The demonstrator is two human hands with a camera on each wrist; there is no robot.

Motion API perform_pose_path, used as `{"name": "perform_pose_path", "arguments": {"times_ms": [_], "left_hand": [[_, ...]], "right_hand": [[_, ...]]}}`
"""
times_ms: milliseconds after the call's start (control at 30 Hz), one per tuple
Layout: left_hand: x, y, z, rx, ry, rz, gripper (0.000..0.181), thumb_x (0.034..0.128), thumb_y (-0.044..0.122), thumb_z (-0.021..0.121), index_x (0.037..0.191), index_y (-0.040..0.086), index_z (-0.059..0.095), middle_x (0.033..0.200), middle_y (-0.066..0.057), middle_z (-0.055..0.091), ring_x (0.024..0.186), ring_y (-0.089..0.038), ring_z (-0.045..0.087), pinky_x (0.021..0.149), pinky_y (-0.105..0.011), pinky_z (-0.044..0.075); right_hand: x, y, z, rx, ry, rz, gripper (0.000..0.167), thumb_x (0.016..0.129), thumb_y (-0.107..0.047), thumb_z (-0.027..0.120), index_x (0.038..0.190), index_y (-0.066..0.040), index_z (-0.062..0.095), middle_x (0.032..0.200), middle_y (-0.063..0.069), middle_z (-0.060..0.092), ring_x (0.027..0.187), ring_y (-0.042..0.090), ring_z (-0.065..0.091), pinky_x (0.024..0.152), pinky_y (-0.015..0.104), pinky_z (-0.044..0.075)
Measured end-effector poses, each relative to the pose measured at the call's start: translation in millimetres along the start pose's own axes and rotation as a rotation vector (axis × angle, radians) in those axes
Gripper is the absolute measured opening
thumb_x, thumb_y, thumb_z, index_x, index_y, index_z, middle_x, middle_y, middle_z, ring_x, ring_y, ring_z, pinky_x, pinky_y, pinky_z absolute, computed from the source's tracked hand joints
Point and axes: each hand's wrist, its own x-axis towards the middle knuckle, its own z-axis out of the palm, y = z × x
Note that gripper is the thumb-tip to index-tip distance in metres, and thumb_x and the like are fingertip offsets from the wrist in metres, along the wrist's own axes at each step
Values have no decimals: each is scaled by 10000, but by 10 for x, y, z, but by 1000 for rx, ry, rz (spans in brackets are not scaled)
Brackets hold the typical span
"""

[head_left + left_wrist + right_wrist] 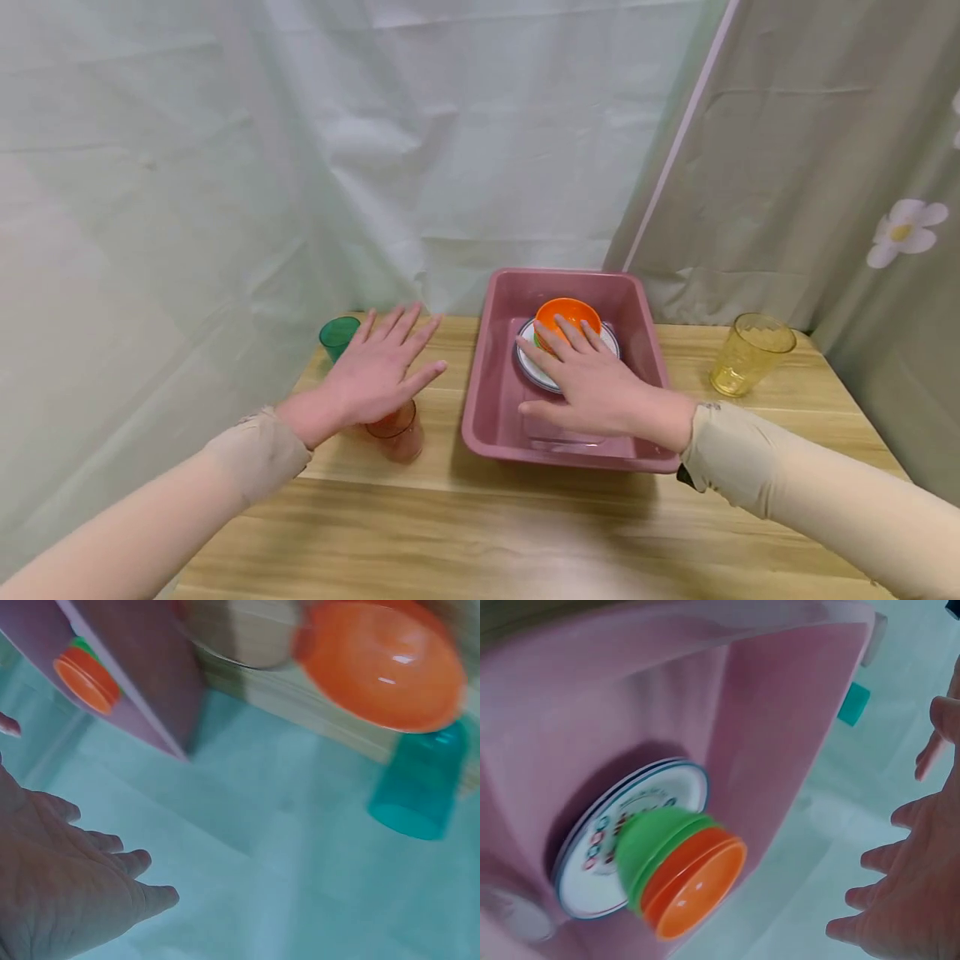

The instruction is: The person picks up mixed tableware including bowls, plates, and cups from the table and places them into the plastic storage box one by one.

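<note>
At five o'clock from the head view's centre, a pink rectangular plastic tub [525, 454] holds round white, blue-rimmed plates [592, 885] under an orange-and-green stack of plastic bowls [656, 832]. Above it hangs the right hand [592, 387], fingers spread, gripping nothing; the left hand [375, 372], likewise spread, hovers at the tub's nine o'clock near a see-through tumbler [405, 443] and a loose orange bowl [382, 664]. Working well here probably means palms clear of the tumbler and gentle contact at rims.
</note>
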Motion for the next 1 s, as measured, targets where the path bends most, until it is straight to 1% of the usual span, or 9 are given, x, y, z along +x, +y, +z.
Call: {"name": "perform_pose_path", "arguments": {"times_ms": [100,200,333,467,600,733,800,933,1000], "left_hand": [[-127,-197,-2,-5,14,-55,792,1040,686,250,1659,199,160,1707,-147,74,1553,-391,77,1202,-649,18],[-275,-369,-10,-35,17,-113,777,1055,653,274,1659,182,144,1706,-165,55,1545,-420,83,1189,-673,21],[-474,-544,12,-86,4,-183,783,1062,628,312,1658,152,136,1699,-200,43,1534,-459,72,1172,-699,-5],[-647,-684,85,-102,-11,-237,789,1068,604,331,1653,115,132,1679,-261,65,1514,-506,75,1150,-728,-5],[-791,-795,170,-118,-13,-276,786,1073,586,342,1648,89,142,1664,-297,84,1498,-533,90,1133,-749,7],[-902,-883,266,-126,-16,-298,789,1071,594,334,1650,95,138,1659,-308,83,1489,-546,100,1126,-758,6],[-943,-913,313,-122,-24,-308,796,1068,605,322,1653,103,121,1657,-314,78,1483,-556,105,1123,-762,7],[-993,-944,394,-118,-35,-325,795,1069,606,310,1657,124,75,1654,-321,68,1468,-582,115,1121,-766,12],[-1002,-957,435,-115,-36,-334,791,1073,601,299,1654,109,84,1646,-332,90,1457,-590,146,1122,-764,52]], "right_hand": [[130,-111,16,15,-10,-20,890,963,-762,390,1659,-264,146,1713,82,87,1563,356,-10,1226,594,31],[250,-216,39,17,-21,-36,875,966,-761,378,1658,-291,124,1712,81,97,1564,344,-28,1222,605,32],[394,-321,77,0,-21,-61,866,971,-745,399,1658,-278,155,1710,73,113,1564,348,-13,1230,581,29],[515,-384,111,-28,-12,-82,865,972,-740,406,1656,-253,195,1705,85,145,1565,347,7,1234,564,12],[613,-429,130,-38,-23,-77,874,968,-758,383,1657,-256,187,1700,108,161,1564,349,11,1231,563,-7],[709,-473,160,-31,-34,-80,872,972,-744,401,1658,-250,185,1695,130,171,1557,383,45,1230,576,13],[753,-495,181,-30,-44,-85,876,969,-753,393,1658,-255,181,1698,127,154,1556,388,54,1228,584,22],[817,-550,225,-39,-67,-88,889,955,-786,359,1659,-279,166,1706,106,119,1561,362,18,1231,573,14],[837,-575,247,-47,-74,-94,893,953,-794,341,1660,-280,161,1707,104,124,1562,357,7,1232,566,11]]}}
